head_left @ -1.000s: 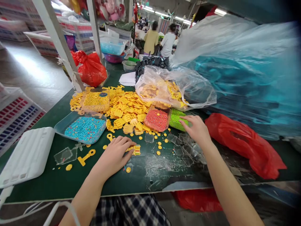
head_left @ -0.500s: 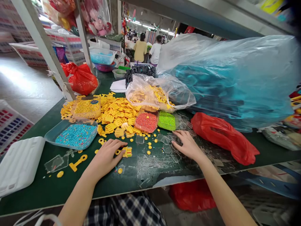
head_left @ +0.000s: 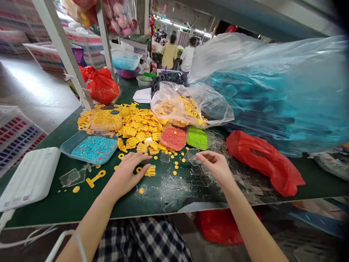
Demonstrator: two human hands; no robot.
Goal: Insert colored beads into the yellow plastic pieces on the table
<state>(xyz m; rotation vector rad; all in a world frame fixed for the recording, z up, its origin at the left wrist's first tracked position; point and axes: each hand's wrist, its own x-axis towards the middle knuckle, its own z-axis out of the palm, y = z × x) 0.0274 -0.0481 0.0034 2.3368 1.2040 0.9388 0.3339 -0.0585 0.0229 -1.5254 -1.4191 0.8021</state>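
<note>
My left hand (head_left: 125, 174) lies on the green tabletop (head_left: 163, 196), its thumb and fingertips beside a small ribbed yellow plastic piece (head_left: 151, 170). Loose yellow discs lie around it, and it seems to hold nothing. My right hand (head_left: 215, 167) hangs just above scattered transparent plastic offcuts (head_left: 195, 160), with thumb and forefinger close together. Anything small between them is hard to see. Behind both hands is a heap of yellow plastic parts (head_left: 139, 127), with trays of blue (head_left: 94, 148), yellow (head_left: 106, 120), red (head_left: 173, 138) and green (head_left: 196, 138) beads.
A transparent bag of yellow parts (head_left: 177, 103) sits behind the heap. A large blue-tinted plastic sheet (head_left: 267, 94) and a red bag (head_left: 264, 162) fill the right. A white plastic case (head_left: 29, 178) lies at the left. Two co-workers (head_left: 177, 54) stand far back.
My right hand has moved from the green beads toward me, over the transparent offcuts, and its fingers have drawn together. My left hand has barely moved. The view has shifted slightly.
</note>
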